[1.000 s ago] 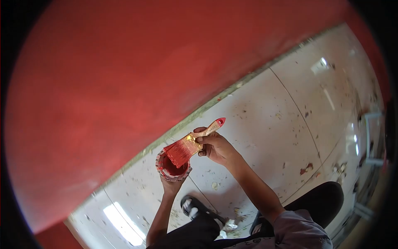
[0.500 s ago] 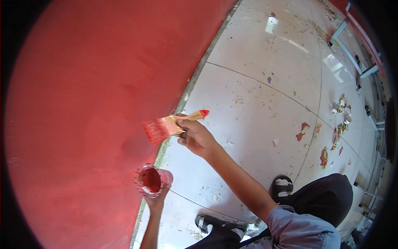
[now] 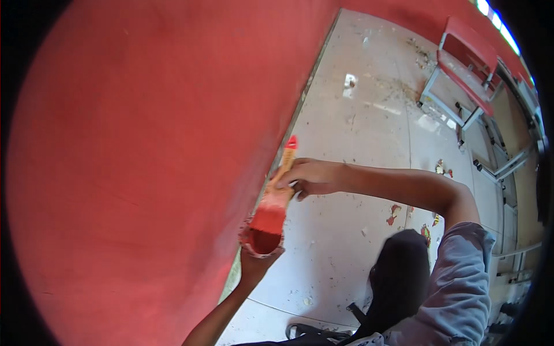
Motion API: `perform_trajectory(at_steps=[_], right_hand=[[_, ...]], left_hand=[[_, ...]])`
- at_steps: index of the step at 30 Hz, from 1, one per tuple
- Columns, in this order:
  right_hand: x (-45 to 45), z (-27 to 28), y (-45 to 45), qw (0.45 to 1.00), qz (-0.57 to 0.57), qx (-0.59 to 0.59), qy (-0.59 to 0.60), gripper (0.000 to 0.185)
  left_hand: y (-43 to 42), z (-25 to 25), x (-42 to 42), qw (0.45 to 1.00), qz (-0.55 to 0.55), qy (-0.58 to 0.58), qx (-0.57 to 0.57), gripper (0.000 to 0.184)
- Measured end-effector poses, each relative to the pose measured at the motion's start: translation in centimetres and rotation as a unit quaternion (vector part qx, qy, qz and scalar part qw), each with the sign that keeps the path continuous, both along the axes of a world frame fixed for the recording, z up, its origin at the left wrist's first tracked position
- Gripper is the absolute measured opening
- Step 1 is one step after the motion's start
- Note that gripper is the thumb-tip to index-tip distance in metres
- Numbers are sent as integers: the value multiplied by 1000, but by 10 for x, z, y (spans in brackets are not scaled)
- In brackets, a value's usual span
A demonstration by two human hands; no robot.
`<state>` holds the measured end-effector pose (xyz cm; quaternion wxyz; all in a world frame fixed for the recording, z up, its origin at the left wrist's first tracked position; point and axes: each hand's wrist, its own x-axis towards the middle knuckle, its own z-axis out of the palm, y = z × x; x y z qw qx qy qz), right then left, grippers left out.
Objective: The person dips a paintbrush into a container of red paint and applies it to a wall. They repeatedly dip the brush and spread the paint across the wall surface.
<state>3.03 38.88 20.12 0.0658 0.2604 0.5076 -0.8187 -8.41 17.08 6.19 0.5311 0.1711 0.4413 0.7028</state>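
Observation:
My right hand (image 3: pixel 314 175) is closed round the wooden handle of a wide paintbrush (image 3: pixel 276 199), whose handle ends in a red tip. The red-coated bristles point down at the mouth of a small paint container (image 3: pixel 279 247). How deep they reach inside it I cannot tell. Below, my left hand (image 3: pixel 258 267) grips this container from underneath. Its rim is smeared with paint, and its inside looks dark red. Both hands are close to the foot of the red wall (image 3: pixel 144 161).
White floor tiles (image 3: pixel 346 138) run along the wall, marked with specks and coloured scraps (image 3: pixel 394 214). A red chair (image 3: pixel 470 43) with grey metal legs stands at the upper right, beside more furniture legs. My bent knee (image 3: pixel 401 259) is at the lower right.
The paintbrush has swung from beside the wall to the container's mouth, bristles now down. My left hand has lifted the container up and right. The view has shifted, bringing the chair into sight.

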Motion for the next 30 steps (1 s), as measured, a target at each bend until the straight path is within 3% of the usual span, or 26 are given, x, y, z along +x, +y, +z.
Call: perform_trajectory(at_steps=[1,3,8,11,14,16,18,19,24,30], right_hand=[[13,13,4,999,-40,3,-2,23],[41,26,12,993,-115,-11,-4,24],[70,-20,47,978,-183,-103,2,26],[55,-72,59,979,-156,-127,25,27],[35,-118,63,975,-134,-170,44,29],[27,-145,67,974,-110,-184,68,31],[21,-170,74,970,-106,-198,95,33],[18,-181,78,967,-107,-201,117,34],[10,-209,101,914,-230,-285,175,38],[21,-239,185,875,-378,-224,205,47]], left_hand=[[8,15,4,987,8,162,-6,55],[18,48,12,939,-20,342,26,63],[35,11,7,922,-40,384,-20,66],[51,-18,4,894,-44,441,-59,69],[71,-68,7,915,6,398,-63,68],[79,-73,10,887,12,447,-113,69],[81,-121,6,926,42,346,-141,73],[86,-99,15,872,62,445,-193,75],[108,-98,25,878,102,427,-191,70],[153,-116,33,890,78,408,-189,65]])
